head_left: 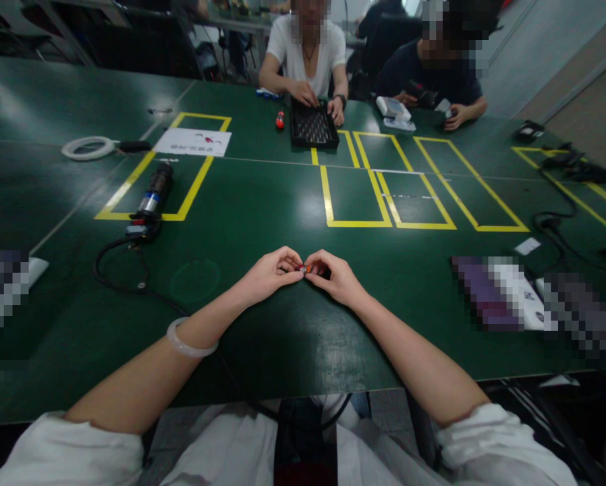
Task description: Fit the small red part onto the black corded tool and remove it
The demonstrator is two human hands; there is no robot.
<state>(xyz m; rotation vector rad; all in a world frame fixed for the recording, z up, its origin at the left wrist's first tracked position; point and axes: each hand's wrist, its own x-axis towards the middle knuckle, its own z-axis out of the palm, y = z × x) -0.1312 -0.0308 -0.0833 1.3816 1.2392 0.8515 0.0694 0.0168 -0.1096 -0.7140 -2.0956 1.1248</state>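
Over the green table (293, 351), my left hand (272, 273) and my right hand (336, 275) meet fingertip to fingertip. Between them is a small part (304, 269) with orange, red and silvery colours, pinched from both sides. It is too small to name, and the fingertips cover much of it. Each hand is closed in a pinch, thumb against forefinger. A pale bangle (189, 339) circles my left forearm.
A black cylindrical tool (156, 192) with a cable lies left, near a white paper (194, 142) and a tape roll (88, 148). Yellow tape outlines (358, 223) mark the table. Across it, one person handles a black tray (314, 128); another sits beside a white box (393, 108).
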